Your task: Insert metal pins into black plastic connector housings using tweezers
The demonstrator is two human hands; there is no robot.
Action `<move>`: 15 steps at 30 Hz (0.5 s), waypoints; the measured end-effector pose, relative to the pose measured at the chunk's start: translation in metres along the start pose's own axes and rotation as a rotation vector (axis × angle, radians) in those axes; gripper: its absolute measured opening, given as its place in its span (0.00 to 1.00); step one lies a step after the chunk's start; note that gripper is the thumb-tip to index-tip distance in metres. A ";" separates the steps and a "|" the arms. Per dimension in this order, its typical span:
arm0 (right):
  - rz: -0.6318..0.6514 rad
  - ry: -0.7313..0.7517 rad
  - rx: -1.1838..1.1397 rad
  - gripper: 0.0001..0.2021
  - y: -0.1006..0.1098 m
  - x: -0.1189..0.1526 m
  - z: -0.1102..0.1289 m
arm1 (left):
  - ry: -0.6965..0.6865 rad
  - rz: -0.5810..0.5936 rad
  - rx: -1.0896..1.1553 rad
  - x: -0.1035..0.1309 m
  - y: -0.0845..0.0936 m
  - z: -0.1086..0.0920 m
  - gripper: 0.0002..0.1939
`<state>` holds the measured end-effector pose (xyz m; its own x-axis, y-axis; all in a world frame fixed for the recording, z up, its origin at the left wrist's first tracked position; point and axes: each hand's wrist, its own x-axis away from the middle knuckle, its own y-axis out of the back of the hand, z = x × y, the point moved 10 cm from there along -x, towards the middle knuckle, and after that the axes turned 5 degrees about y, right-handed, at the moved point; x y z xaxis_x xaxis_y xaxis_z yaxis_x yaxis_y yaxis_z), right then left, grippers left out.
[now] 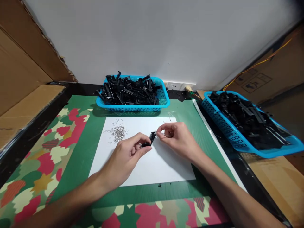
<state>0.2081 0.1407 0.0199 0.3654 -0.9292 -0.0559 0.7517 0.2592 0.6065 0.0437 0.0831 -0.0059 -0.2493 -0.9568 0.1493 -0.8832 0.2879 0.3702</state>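
My left hand point(129, 150) is closed around a small black plastic part point(152, 137), gripping it between thumb and fingers above the white sheet point(140, 177). The part's upper end sticks out toward my right hand point(174, 136). That hand is pinched at the part's tip, thumb against forefinger. A thin, light-coloured glint shows at its fingertips, but what it holds is too small to make out. On the sheet, left of my hands, lies a loose pile of small bent metal wire pieces point(119, 133).
A blue basket point(133, 108) heaped with black plastic parts point(130, 90) stands behind the sheet. Another blue basket point(228, 131) of black parts is at the right. Cardboard point(23, 53) borders the left side. A wall socket point(174, 85) and orange wires point(258, 64) are at the back.
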 end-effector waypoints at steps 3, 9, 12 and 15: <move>0.004 -0.006 0.050 0.05 -0.003 0.000 -0.001 | -0.004 -0.003 0.002 0.000 0.000 -0.001 0.10; -0.020 -0.004 0.058 0.05 -0.004 0.000 0.000 | -0.028 -0.016 0.016 0.001 0.001 -0.004 0.10; -0.054 0.004 0.057 0.05 -0.004 0.001 0.000 | -0.030 -0.011 0.027 0.000 0.001 -0.003 0.09; -0.082 0.014 0.066 0.05 -0.004 0.002 0.000 | -0.022 -0.005 0.044 -0.001 0.001 -0.001 0.09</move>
<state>0.2061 0.1377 0.0171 0.3120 -0.9427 -0.1179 0.7418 0.1642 0.6502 0.0437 0.0841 -0.0048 -0.2533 -0.9589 0.1276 -0.9007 0.2819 0.3304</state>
